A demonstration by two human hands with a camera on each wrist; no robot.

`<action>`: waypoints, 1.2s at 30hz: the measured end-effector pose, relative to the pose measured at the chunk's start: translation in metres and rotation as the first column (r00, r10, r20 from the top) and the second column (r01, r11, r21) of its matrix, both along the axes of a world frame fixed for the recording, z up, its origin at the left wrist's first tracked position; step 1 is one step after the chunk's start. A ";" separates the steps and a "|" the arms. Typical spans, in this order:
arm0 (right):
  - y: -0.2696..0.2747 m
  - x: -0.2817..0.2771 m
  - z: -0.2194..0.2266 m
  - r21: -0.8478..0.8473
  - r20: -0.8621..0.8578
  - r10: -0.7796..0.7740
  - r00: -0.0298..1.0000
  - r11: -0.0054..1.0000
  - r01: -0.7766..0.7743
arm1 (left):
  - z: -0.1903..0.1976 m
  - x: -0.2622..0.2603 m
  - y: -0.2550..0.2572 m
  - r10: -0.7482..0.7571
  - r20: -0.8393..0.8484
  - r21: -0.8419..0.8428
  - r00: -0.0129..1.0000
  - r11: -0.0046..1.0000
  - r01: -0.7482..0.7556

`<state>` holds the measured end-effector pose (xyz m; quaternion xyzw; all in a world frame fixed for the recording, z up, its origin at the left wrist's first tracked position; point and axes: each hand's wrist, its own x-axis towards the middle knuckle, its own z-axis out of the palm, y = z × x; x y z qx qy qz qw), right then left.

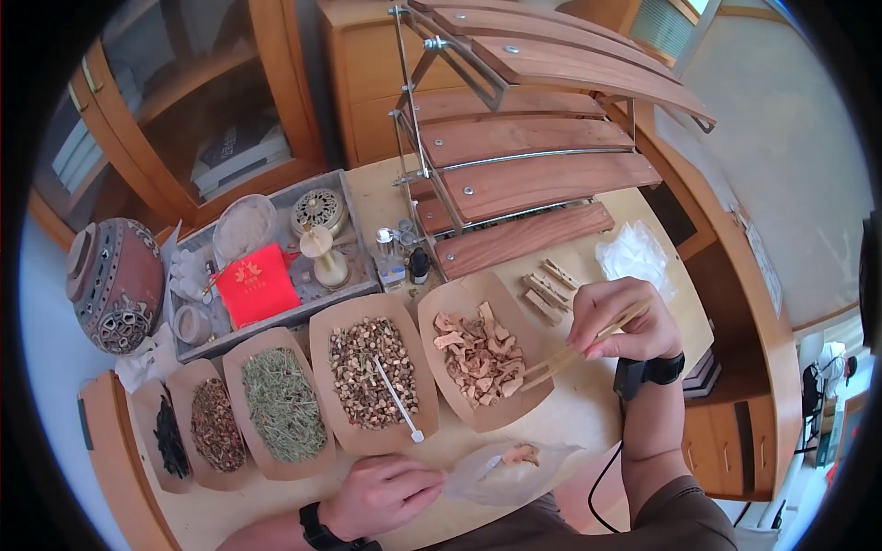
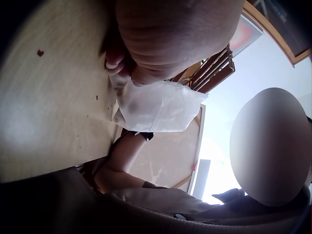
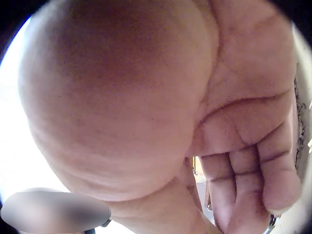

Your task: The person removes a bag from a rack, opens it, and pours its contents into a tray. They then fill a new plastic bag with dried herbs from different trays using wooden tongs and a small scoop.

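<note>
The right hand [image 1: 625, 321] holds wooden tweezers [image 1: 588, 344] between thumb and fingers, their tips at the right edge of a paper tray of pale dried slices [image 1: 482, 358]. Near the table's front edge the left hand [image 1: 390, 491] pinches the edge of a translucent bag [image 1: 505, 477] with a few dried pieces [image 1: 522, 455] in it. The left wrist view shows the left hand [image 2: 175, 39] with its fingertips on the bag [image 2: 156, 105]. In the right wrist view the right palm [image 3: 146, 97] fills most of the picture and the tweezers are out of sight.
Paper trays of chopped pieces [image 1: 372, 372], green herb [image 1: 283, 404], reddish buds [image 1: 218, 427] and dark strips [image 1: 170, 441] line up leftward. A white scoop [image 1: 400, 404] lies on one. Behind stand a grey tray [image 1: 363, 285], small bottles [image 1: 390, 262], wooden clips [image 1: 547, 294] and a slatted rack [image 1: 542, 147].
</note>
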<state>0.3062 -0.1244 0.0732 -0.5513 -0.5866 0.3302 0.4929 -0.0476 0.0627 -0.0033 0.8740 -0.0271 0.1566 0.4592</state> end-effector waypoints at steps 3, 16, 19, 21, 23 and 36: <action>0.002 -0.004 0.003 -0.054 0.008 0.057 0.998 0.997 -0.057 | -0.003 -0.001 0.000 -0.002 0.010 -0.005 1.000 1.000 0.002; 0.007 -0.010 0.000 -0.083 0.060 -0.032 0.998 0.996 0.037 | -0.002 0.001 -0.001 0.009 0.049 0.004 0.999 1.000 -0.010; 0.008 -0.009 -0.003 -0.019 0.097 -0.080 0.992 0.996 0.083 | -0.001 0.000 -0.001 0.004 0.035 0.007 0.999 1.000 -0.005; 0.009 -0.010 -0.004 -0.031 0.104 -0.085 0.991 0.996 0.089 | -0.002 0.001 -0.001 0.008 0.033 0.002 0.999 1.000 -0.008; 0.009 -0.011 -0.003 -0.037 0.076 -0.073 0.994 0.996 0.076 | -0.002 0.001 -0.001 0.011 0.031 -0.001 0.999 1.000 -0.011; 0.011 -0.012 -0.003 -0.054 0.008 -0.039 0.999 0.998 0.040 | -0.002 0.001 -0.002 0.016 0.018 0.001 1.000 1.000 -0.016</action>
